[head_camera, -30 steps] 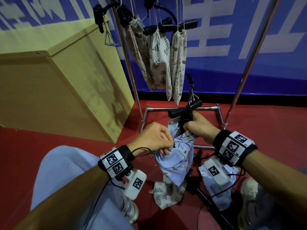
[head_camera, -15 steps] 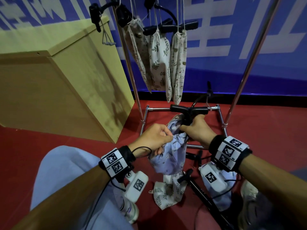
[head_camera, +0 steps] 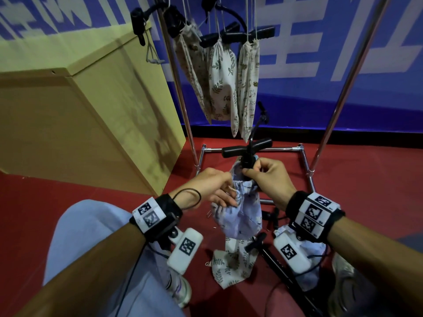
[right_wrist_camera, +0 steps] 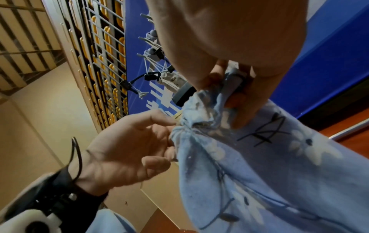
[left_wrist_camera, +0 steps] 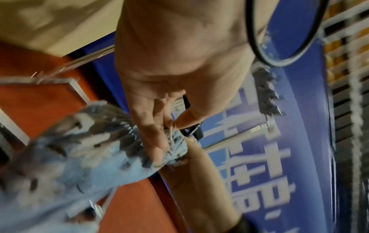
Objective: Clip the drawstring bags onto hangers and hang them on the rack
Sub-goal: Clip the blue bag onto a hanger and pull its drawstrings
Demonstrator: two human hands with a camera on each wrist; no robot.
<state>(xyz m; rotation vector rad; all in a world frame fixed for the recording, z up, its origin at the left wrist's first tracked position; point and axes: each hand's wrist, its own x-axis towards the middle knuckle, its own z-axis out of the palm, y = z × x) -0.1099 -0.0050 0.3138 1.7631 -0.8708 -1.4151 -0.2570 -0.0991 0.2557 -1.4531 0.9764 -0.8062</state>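
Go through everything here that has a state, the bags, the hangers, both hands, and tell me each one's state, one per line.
Light blue floral drawstring bag: mouth gathered, held up off the floor.
Black clip hanger: at the blue bag's mouth, not on the rack.
Left hand: pinches the bag's gathered top.
Right hand: grips the hanger's clip.
Three cream printed bags: hanging from the rack.
Cream leaf-print bag: lying on the red floor.

Red floor (head_camera: 366,179) — blue wall (head_camera: 320,99), wooden cabinet (head_camera: 68,133)

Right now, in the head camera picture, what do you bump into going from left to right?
Wooden box → left hand → blue bag → right hand → right rack pole.
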